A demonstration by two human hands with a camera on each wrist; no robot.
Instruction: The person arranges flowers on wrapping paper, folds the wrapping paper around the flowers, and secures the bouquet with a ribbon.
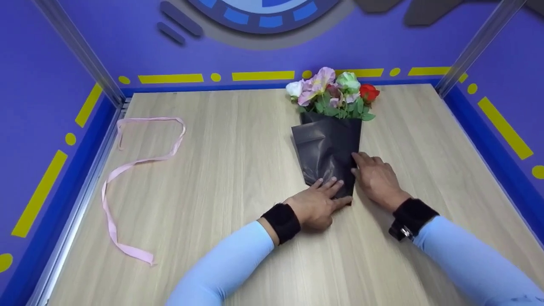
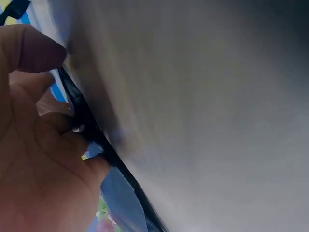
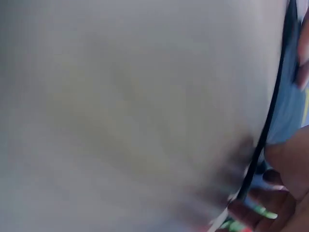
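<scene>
Black wrapping paper (image 1: 325, 148) lies around a bouquet of flowers (image 1: 327, 93) on the table. Pink, white, pale green and red blooms with green leaves show above its top edge. My left hand (image 1: 316, 206) rests with spread fingers on the narrow lower end of the paper. Against the paper's right edge, my right hand (image 1: 378, 178) touches with its thumb and fingertips. The left wrist view shows the left palm (image 2: 43, 164) beside the paper's dark edge (image 2: 120, 169). Right-hand fingers (image 3: 260, 208) meet that edge in the right wrist view.
A pink ribbon (image 1: 136, 161) lies in loose curves on the left of the wooden table (image 1: 229, 161). Purple panels (image 1: 255, 59) with yellow markings stand behind the table and along both sides. Metal posts (image 1: 80, 46) mark the back corners.
</scene>
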